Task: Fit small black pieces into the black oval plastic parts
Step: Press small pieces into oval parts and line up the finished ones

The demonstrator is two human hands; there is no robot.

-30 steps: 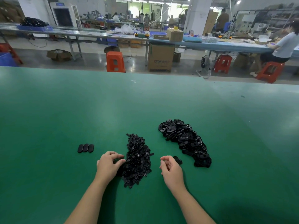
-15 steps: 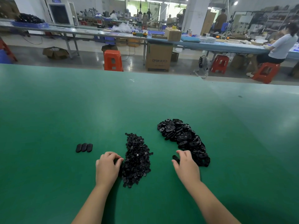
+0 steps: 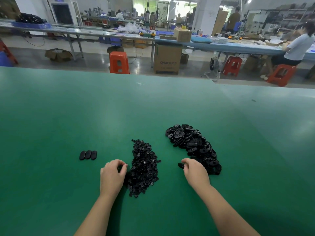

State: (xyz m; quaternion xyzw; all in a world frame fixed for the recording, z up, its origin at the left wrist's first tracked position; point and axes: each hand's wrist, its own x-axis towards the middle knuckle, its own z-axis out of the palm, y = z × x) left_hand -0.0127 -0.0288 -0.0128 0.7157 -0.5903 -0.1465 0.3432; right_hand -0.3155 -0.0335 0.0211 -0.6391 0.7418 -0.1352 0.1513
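Green worktable [image 3: 68, 116], left to right: three oval parts [image 3: 88, 155] in a row; left hand [image 3: 112, 176], fingers curled, pinching at the heap of small black pieces [image 3: 144, 167]; right hand [image 3: 196, 172] gripping one oval part [image 3: 181, 165] beside the oval-part pile [image 3: 192, 143].

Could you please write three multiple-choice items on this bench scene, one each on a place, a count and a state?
1. Where does the heap of small pieces lie?
A. left of the heap of oval parts
B. right of it
C. on top of it

2. How many ovals form the row of ovals at the left?
A. two
B. three
C. five

3. What does the right hand do?
A. rests flat on the green table
B. grips one oval part
C. hangs in the air

Answers: 1 A, the heaps sit apart, side by side; 2 B, three lie touching; 3 B, fingers curl at the oval's edge.
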